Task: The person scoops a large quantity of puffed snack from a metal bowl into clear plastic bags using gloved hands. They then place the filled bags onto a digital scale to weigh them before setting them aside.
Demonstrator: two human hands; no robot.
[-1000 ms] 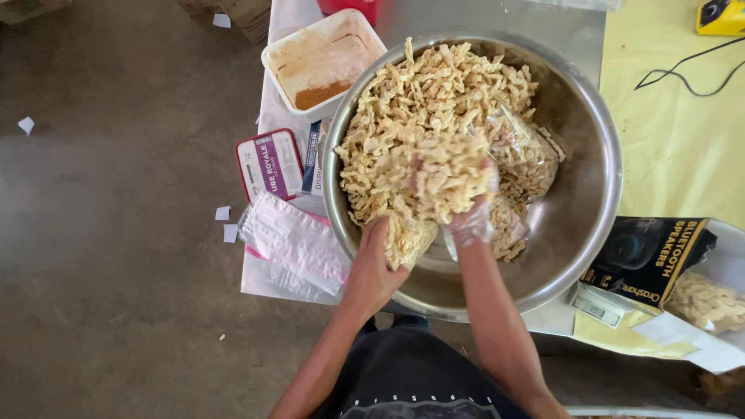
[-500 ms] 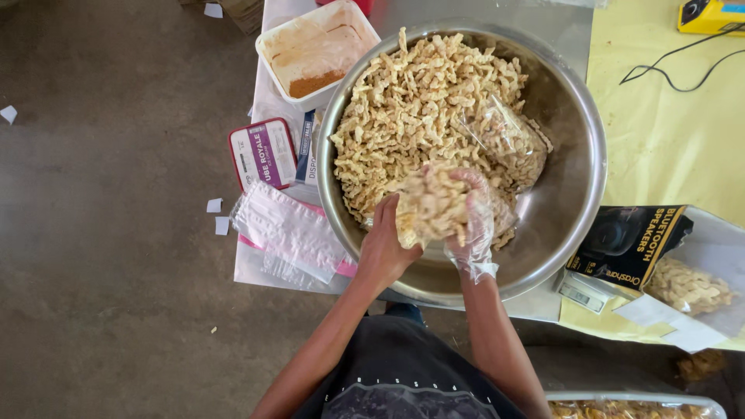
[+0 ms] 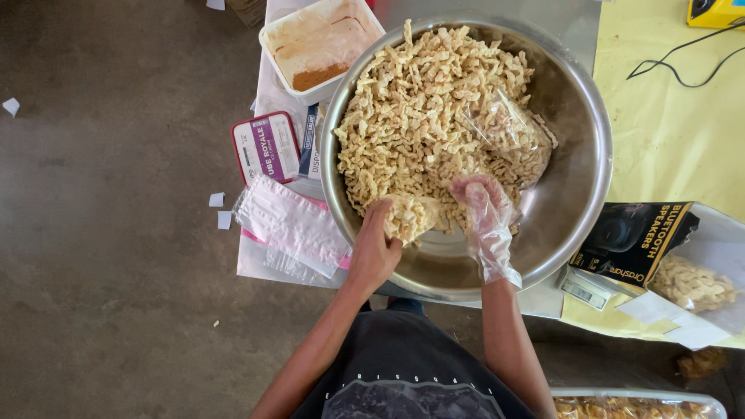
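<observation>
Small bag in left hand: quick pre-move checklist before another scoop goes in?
1. Left hand grips the small clear bag: ok.
2. Bag sits over the steel bowl, so spills land inside: ok.
3. Bag mouth open toward the right hand: cannot tell, the film is bunched.
4. Right hand wears its plastic glove: ok.
5. Snack pieces within reach of the right hand: ok, fingertips touch the pile.
6. Already filled bag lying on the pile is clear of the scooping spot: ok.
</observation>
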